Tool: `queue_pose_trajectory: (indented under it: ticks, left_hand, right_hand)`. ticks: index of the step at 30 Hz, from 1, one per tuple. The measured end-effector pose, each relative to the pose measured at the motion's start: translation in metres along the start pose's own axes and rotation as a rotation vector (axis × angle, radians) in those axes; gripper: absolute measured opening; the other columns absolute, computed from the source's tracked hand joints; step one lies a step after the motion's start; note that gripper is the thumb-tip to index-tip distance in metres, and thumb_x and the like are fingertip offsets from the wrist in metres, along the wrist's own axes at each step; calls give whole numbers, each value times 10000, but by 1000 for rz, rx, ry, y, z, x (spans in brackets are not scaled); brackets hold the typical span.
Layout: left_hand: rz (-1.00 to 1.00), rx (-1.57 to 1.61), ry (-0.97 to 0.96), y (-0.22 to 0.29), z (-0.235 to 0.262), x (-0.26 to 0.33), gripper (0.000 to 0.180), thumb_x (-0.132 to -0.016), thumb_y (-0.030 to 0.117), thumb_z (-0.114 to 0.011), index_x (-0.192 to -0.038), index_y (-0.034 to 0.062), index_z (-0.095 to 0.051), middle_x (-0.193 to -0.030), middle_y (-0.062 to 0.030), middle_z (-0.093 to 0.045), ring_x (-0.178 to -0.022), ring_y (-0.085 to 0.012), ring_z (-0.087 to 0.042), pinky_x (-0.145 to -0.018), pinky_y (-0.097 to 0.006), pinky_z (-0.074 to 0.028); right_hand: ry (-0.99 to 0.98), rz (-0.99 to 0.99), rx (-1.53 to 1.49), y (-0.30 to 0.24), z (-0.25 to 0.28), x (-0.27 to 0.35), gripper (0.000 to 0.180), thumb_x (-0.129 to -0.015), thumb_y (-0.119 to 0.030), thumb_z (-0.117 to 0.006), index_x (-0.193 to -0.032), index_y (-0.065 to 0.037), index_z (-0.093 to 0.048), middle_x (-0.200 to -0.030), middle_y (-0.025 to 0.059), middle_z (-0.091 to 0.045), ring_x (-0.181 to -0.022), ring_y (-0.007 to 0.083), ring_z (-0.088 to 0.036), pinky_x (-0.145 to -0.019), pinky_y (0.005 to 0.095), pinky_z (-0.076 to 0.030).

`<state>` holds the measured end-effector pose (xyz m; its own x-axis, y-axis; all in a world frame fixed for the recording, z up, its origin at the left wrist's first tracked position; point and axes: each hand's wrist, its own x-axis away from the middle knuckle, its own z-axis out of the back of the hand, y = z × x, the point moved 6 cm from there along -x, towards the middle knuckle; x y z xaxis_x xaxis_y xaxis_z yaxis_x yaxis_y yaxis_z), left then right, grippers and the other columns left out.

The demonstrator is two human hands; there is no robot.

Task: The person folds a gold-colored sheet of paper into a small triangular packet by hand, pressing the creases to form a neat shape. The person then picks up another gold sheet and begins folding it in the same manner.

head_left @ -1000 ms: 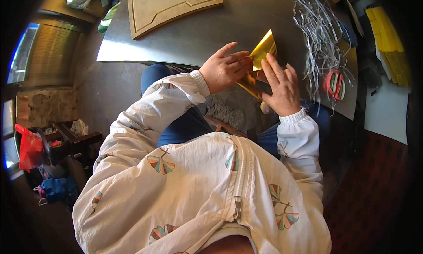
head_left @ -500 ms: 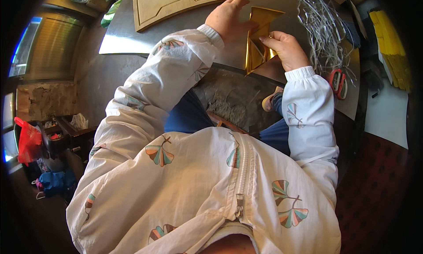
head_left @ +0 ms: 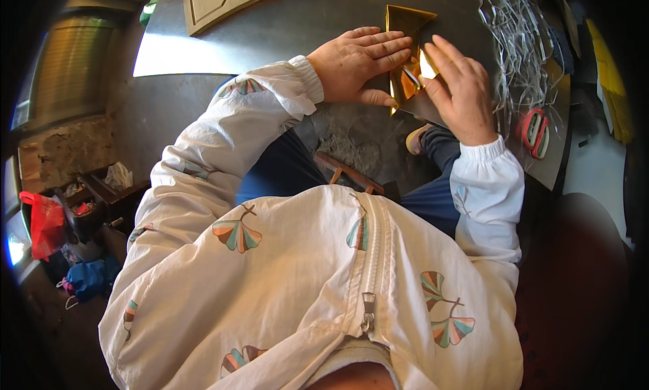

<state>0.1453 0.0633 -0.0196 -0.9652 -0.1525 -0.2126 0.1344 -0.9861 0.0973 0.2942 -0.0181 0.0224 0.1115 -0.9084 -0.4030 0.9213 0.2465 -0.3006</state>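
Note:
A folded piece of shiny gold foil paper (head_left: 403, 18) lies near the front edge of the grey metal table (head_left: 324, 15), with angled, pointed outlines. My left hand (head_left: 359, 62) rests flat over the left side of it, fingers stretched to the right and thumb near its lower end. At the paper's right side is my right hand (head_left: 463, 92), its fingers extended and apart. That hand's thumb tip is close to the paper's open fold; I cannot tell whether it touches. My left fingers hide the middle of the paper.
A wooden board (head_left: 230, 3) lies at the table's far left. To the right are a tangle of silver strips (head_left: 515, 49), red-handled scissors (head_left: 535, 133) and a yellow stack (head_left: 608, 79). A red plastic bag (head_left: 43, 224) hangs at far left.
My left hand has come down flat onto the gold paper. The right hand has released its pinch and spread its fingers beside it. The view has shifted slightly.

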Motion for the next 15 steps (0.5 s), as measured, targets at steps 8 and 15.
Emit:
queue_pose_trajectory:
  ticks: [8, 15]
  left_hand:
    - [-31, -20, -53, 19, 5, 8, 830, -859, 586, -613, -1479, 72, -413, -1549, -117, -383, -1438, -253, -358, -1201, -439, -258]
    - [-44, -35, 237, 52, 8, 27, 466, -813, 122, -702, -1269, 51, -635, -1363, -114, -597, -1264, -258, -577, -1042, -401, -482]
  right_hand:
    - [-180, 60, 74, -12, -24, 36, 643, -811, -421, -726, -1370, -141, -578, -1485, -37, -478, -935, 233, -571, -1109, 485, -324]
    - [-218, 30, 77, -13, -25, 36, 729, -763, -379, -774, -1418, -174, -529, -1503, -60, -453, -942, 207, -564, -1125, 485, -309]
